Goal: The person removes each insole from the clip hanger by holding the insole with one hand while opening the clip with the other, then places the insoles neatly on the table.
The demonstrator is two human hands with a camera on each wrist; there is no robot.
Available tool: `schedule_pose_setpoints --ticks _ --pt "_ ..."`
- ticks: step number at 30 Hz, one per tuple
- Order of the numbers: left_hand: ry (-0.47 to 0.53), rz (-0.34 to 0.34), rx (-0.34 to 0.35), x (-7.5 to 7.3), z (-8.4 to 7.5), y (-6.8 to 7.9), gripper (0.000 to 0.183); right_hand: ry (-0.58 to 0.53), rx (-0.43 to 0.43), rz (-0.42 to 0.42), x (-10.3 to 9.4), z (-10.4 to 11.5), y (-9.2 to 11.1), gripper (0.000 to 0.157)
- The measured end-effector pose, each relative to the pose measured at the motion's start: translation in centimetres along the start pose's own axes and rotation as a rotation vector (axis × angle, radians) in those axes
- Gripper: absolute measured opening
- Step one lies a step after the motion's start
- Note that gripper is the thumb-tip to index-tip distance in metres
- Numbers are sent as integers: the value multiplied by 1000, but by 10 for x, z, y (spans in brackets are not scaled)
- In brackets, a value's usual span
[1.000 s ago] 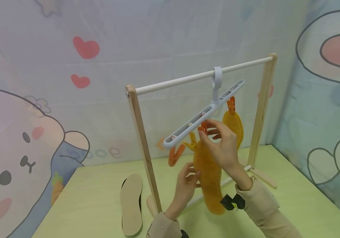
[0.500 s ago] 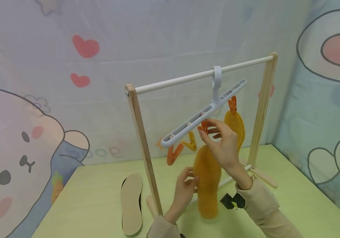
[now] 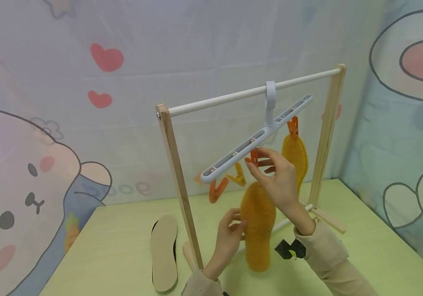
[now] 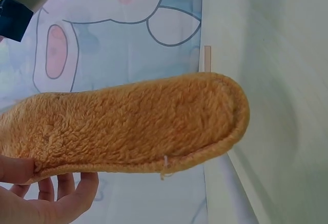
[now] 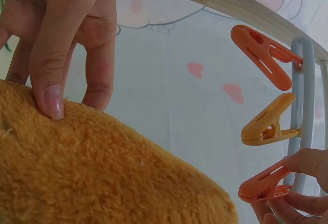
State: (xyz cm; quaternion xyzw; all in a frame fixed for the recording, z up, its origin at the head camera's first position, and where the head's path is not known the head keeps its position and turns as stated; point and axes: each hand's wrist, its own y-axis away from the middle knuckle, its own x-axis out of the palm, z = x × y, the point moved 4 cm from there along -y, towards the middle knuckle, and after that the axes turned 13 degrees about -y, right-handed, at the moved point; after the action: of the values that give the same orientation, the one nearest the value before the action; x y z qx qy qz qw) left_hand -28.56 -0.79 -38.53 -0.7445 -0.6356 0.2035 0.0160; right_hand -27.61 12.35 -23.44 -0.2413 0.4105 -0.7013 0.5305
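Observation:
In the head view, my left hand (image 3: 229, 234) pinches a fuzzy orange-brown insole (image 3: 259, 226) by its left edge, thumb on the front. The insole (image 4: 128, 121) hangs lengthwise below a white clip hanger (image 3: 230, 158). My right hand (image 3: 280, 176) squeezes an orange clothespin (image 3: 254, 157) on that hanger between thumb and fingers. In the right wrist view, the insole's upper end lies right by the tip of this clothespin (image 5: 264, 183). A yellow clothespin (image 3: 238, 176) and another orange clothespin (image 3: 217, 191) dangle to its left. Behind the right hand, a second fuzzy insole (image 3: 296, 158) hangs from an orange clothespin (image 3: 293, 127).
The hanger hooks over the white bar (image 3: 219, 100) of a wooden rack (image 3: 176, 168) standing on a pale green table (image 3: 96, 246). A beige insole (image 3: 163, 255) lies on the table left of the rack. Printed cloth walls (image 3: 159, 49) surround the table.
The insole in my left hand has dropped slightly away from the yellow clothespin and straightened. The hanger's far end has swung to the right with the second insole. My right hand keeps its place.

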Motion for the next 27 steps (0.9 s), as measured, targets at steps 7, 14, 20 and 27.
schedule_pose_setpoints --ticks 7,14,20,27 --pt "23 -10 24 -3 -3 6 20 -10 42 15 0 -3 1 35" --pt "6 -12 20 -8 -9 12 20 -8 46 -4 -1 -3 3 36" --pt "-26 -29 26 -14 -12 17 19 -21 22 -9 -1 -2 5 35" --pt "-1 -49 61 -21 -17 23 19 -21 37 7 -3 -3 9 36"
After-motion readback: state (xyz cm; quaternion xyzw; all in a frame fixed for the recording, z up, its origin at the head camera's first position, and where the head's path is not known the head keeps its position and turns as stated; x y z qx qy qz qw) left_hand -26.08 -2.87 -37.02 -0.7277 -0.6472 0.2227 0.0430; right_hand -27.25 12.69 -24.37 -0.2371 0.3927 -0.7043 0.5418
